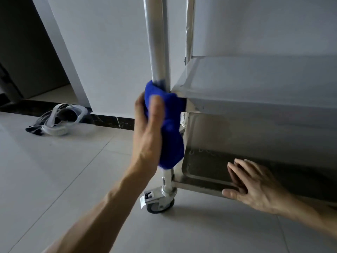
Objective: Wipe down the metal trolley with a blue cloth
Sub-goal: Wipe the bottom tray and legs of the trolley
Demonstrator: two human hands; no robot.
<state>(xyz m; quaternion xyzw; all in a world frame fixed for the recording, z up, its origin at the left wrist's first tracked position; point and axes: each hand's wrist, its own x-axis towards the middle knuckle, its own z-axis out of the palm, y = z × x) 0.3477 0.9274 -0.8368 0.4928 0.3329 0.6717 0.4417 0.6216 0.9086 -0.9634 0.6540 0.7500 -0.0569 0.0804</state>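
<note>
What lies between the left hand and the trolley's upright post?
In the head view, the blue cloth lies between them: the left hand holds it wrapped against the post, so skin does not visibly touch metal.

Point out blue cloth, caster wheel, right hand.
blue cloth (170,128), head view, mid fold wrapped round the trolley leg
caster wheel (160,205), head view, side of the grey tyre
right hand (255,187), head view, back of the hand
</note>
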